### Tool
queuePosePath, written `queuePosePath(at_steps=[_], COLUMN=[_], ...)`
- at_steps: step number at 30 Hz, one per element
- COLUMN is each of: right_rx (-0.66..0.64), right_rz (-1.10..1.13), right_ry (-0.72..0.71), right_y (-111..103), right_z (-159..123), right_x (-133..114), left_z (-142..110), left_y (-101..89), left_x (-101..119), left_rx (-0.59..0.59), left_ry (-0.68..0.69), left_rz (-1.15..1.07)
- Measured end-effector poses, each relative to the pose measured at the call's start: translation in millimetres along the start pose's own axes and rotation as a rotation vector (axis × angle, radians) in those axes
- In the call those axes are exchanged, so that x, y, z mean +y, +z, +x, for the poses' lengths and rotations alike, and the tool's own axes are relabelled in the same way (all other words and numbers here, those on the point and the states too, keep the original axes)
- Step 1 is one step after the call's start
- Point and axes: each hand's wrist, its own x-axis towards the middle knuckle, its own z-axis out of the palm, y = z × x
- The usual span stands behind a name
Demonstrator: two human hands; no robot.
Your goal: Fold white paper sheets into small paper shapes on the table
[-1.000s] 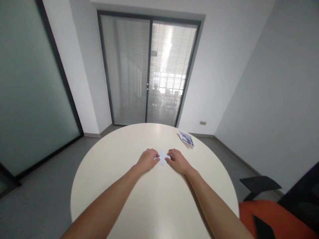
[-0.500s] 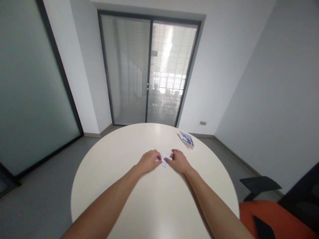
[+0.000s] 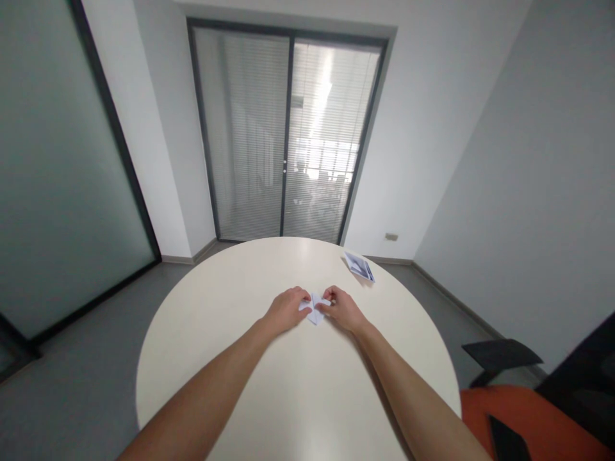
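Observation:
A small folded piece of white paper (image 3: 316, 310) lies on the round cream table (image 3: 230, 301), a little past its middle. My left hand (image 3: 287, 309) is curled over the paper's left side, fingertips pinching its edge. My right hand (image 3: 341, 308) mirrors it on the right side, fingers bent and pinching the paper. Both hands rest on the tabletop, and most of the paper is hidden under the fingers.
A printed sheet or booklet (image 3: 359, 266) lies near the table's far right edge. An orange chair with a black armrest (image 3: 504, 354) stands at the lower right. Sliding glass doors with blinds (image 3: 288, 134) face me across the room.
My two hands have drawn closer together over the paper. Its near corner now pokes out toward me between them.

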Motion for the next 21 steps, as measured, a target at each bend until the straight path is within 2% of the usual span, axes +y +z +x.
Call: queuePosePath(at_steps=[6, 11, 16, 21], right_rx=[-0.027, 0.055, 0.091, 0.05], right_rz=[0.126, 0.109, 0.12, 0.098], right_ry=[-0.028, -0.09, -0.13, -0.203], right_y=[-2, -5, -6, -8], right_z=[1, 2, 0, -1], right_x=[-8, -12, -14, -24], left_z=[1, 4, 6, 5], left_y=[0.5, -2.1, -7.5, -13.2], left_x=[2, 5, 10, 14], left_rx=[0.065, 0.12, 0.214, 0.287], left_ry=[-0.082, -0.108, -0.076, 0.01], left_rz=[0.031, -0.003, -0.04, -0.071])
